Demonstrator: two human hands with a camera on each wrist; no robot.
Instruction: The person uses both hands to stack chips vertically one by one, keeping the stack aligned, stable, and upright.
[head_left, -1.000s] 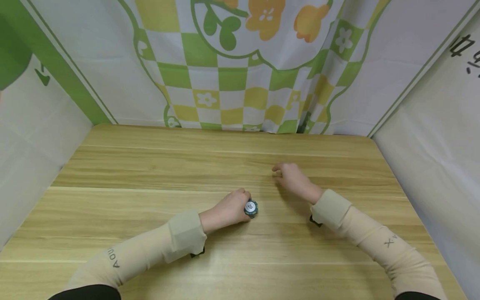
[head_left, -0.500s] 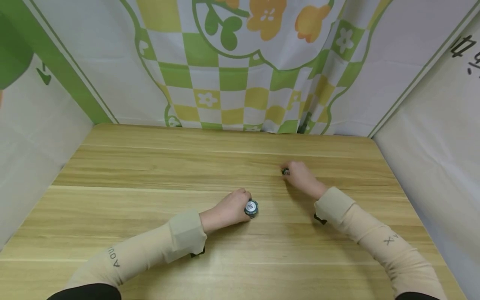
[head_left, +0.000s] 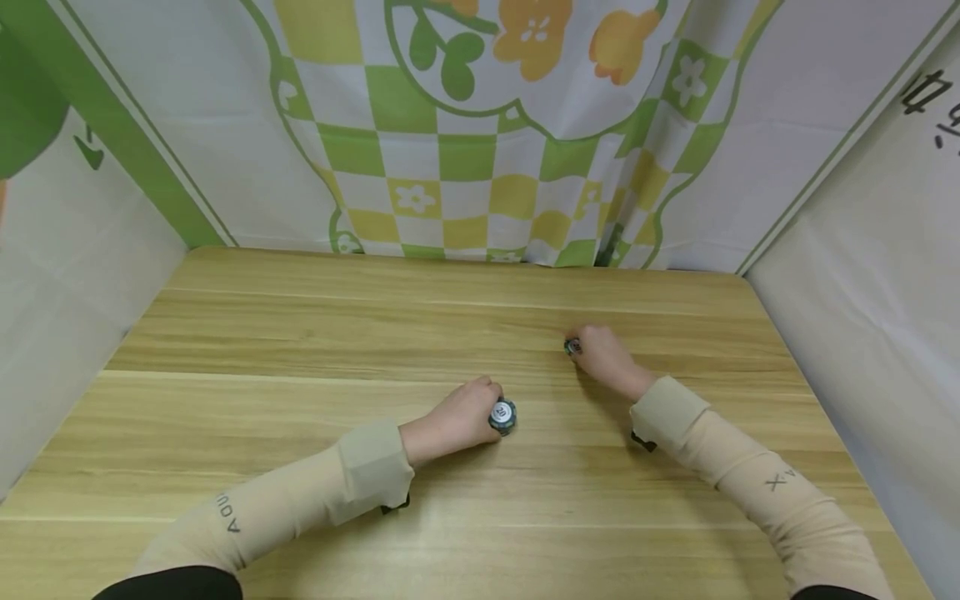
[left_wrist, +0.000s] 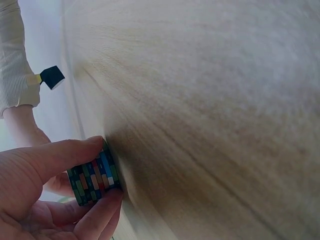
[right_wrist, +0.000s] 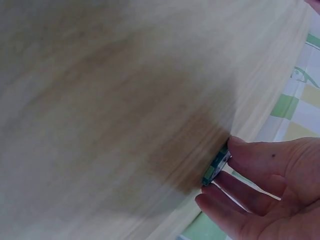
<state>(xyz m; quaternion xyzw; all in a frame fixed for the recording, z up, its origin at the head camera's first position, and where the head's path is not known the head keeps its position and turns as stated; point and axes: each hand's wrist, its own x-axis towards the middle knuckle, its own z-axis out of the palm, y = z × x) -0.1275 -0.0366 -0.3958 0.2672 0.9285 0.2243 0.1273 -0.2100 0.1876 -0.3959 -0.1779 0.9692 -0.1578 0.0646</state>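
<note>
A stack of poker chips (head_left: 502,414), its top chip dark green with a white centre marked 20, stands on the wooden table. My left hand (head_left: 457,419) grips the stack from its left side, thumb and fingers round the edge. The left wrist view shows the stack's side (left_wrist: 94,179) in several coloured layers. Farther back and to the right, my right hand (head_left: 603,360) pinches one green poker chip (right_wrist: 217,165) between thumb and fingers. In the right wrist view that chip is tilted, close to the tabletop; whether it touches the wood I cannot tell.
The wooden table (head_left: 300,325) stretches out around both hands. At its back edge hangs a green, yellow and white checked curtain (head_left: 465,158). White cloth walls (head_left: 862,275) stand along the left and right sides.
My right hand has shifted slightly right, and a green chip now shows between its fingers where none was visible a second ago. The left hand and the stack have stayed in place.
</note>
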